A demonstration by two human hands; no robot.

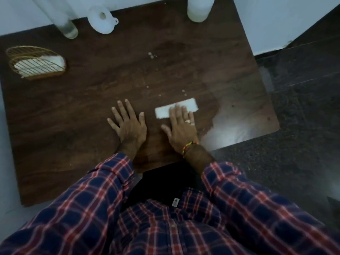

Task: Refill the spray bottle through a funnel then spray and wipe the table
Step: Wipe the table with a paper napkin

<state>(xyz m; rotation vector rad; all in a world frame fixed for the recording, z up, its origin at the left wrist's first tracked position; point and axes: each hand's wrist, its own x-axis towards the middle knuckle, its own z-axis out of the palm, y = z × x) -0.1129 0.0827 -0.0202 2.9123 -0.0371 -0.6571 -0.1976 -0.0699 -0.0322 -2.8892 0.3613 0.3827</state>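
White tissue (177, 108), folded to a strip, lies under your right hand (181, 128): its fingers (183, 112) are straight and close together, laid flat across the strip's middle, with the thumb splayed toward 9 o'clock on bare wood. You wear a ring on that hand and a beaded band (189, 146) at the wrist. Your left hand (128, 124) rests flat on the bench (73, 111) just beside it, at 9 o'clock from the tissue, fingers spread wide and holding nothing.

Around the tissue the dark wood looks damp, with a darker patch running up toward 12 o'clock and a pale glare on the surface at 4 o'clock. Small white specks (152, 55) dot the wood at 12 o'clock from your hands, some close to the strip, some farther off.

At the far edge of the bench, toward 11 o'clock, a white funnel (102, 20) lies tipped on its side. Just beside it at 10 o'clock stands a clear bottle (63, 21) with a little liquid at its base; its top is cut off by the picture's edge. A white container (199, 9) stands at 1 o'clock, also cut off above. Well apart at 10 o'clock, near the left edge, a gold wire holder (35, 61) keeps a stack of white tissues.

Your checked sleeves (103, 183) fill the near side.
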